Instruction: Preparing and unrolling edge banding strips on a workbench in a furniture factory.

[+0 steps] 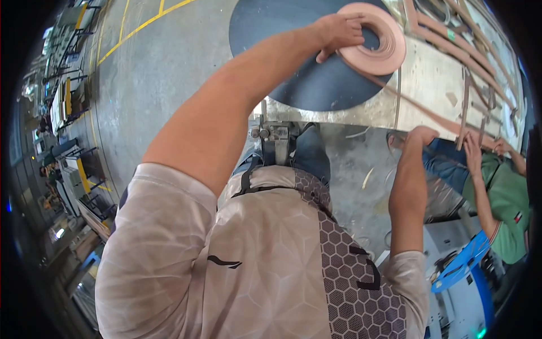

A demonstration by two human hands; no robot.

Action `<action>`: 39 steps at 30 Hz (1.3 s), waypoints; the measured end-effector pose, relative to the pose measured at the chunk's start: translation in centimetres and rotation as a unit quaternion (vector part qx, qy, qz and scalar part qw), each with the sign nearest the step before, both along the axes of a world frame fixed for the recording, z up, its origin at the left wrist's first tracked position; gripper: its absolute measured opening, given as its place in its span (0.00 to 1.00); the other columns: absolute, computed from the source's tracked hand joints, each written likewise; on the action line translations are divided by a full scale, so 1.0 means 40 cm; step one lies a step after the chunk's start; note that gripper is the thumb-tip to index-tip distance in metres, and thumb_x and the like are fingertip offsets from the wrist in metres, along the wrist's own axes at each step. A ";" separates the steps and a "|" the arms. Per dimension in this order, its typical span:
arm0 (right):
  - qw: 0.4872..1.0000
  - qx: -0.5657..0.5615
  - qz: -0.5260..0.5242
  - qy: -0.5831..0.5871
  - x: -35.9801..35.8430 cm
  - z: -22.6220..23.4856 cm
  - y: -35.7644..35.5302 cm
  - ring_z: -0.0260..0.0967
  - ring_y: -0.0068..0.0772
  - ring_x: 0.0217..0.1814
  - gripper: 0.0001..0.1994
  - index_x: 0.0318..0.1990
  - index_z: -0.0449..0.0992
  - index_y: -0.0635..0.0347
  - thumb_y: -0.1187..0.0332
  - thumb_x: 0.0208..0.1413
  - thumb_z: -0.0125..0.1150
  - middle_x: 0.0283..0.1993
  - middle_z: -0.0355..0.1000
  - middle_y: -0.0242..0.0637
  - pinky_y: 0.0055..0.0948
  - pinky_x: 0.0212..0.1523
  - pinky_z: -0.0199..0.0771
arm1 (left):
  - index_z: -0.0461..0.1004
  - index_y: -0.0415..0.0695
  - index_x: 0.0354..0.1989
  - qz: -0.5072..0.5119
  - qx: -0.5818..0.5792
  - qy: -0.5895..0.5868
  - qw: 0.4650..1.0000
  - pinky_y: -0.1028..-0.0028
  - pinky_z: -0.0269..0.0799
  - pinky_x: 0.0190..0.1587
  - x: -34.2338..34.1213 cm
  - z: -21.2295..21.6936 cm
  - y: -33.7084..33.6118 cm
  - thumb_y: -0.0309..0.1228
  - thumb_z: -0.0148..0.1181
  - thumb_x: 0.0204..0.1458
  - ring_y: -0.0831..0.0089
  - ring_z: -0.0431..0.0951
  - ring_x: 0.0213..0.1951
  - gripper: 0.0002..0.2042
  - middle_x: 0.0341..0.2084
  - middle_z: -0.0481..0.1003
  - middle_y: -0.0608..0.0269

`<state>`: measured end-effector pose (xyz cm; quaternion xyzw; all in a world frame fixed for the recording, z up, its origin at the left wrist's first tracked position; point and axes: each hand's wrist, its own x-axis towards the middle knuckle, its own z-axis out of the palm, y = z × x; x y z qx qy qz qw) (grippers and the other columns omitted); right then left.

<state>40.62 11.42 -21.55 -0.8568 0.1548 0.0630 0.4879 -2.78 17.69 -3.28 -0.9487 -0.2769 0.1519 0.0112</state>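
A thick coil of pinkish-brown flat strip (391,52) lies on a large dark round disc (316,85) on the table. My left hand (340,33) reaches across the disc and grips the coil's left side, fingers over its top toward the hole and thumb at the outer rim. From the coil, a loose length of strip (415,104) runs right along the table toward the front edge. There my right hand (422,135) is closed on the strip, its fingertips partly hidden.
A co-worker in a green shirt (508,212) stands at the right, with a hand (472,148) at the strip's far end. More brown strips (463,42) lie on the table's right side (426,68). Below are a blue and white machine (466,282) and a metal fitting (274,134).
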 end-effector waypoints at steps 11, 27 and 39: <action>0.987 0.014 0.153 0.043 -0.156 0.122 -0.049 0.70 0.59 0.65 0.37 0.57 0.77 0.75 0.47 0.68 0.30 0.65 0.70 0.58 0.48 0.69 0.65 | 0.72 0.44 0.46 -0.016 0.021 -0.050 0.998 0.53 0.46 0.76 -0.035 -0.046 -0.004 0.49 0.86 0.05 0.60 0.71 0.60 0.49 0.46 0.75 0.57; 0.982 -0.003 0.187 0.040 -0.180 0.147 -0.057 0.64 0.61 0.70 0.40 0.62 0.71 0.77 0.44 0.70 0.24 0.67 0.66 0.63 0.47 0.71 0.61 | 0.71 0.45 0.45 -0.030 -0.008 -0.063 0.998 0.53 0.46 0.76 -0.037 -0.005 -0.015 0.49 0.85 0.08 0.58 0.70 0.58 0.47 0.45 0.73 0.57; 0.982 0.010 0.189 0.017 -0.155 0.118 -0.057 0.67 0.64 0.66 0.38 0.56 0.75 0.80 0.47 0.68 0.29 0.64 0.69 0.66 0.50 0.69 0.63 | 0.71 0.43 0.47 -0.036 -0.013 -0.072 0.997 0.54 0.44 0.77 -0.032 -0.002 -0.008 0.47 0.83 0.12 0.56 0.69 0.60 0.45 0.47 0.73 0.55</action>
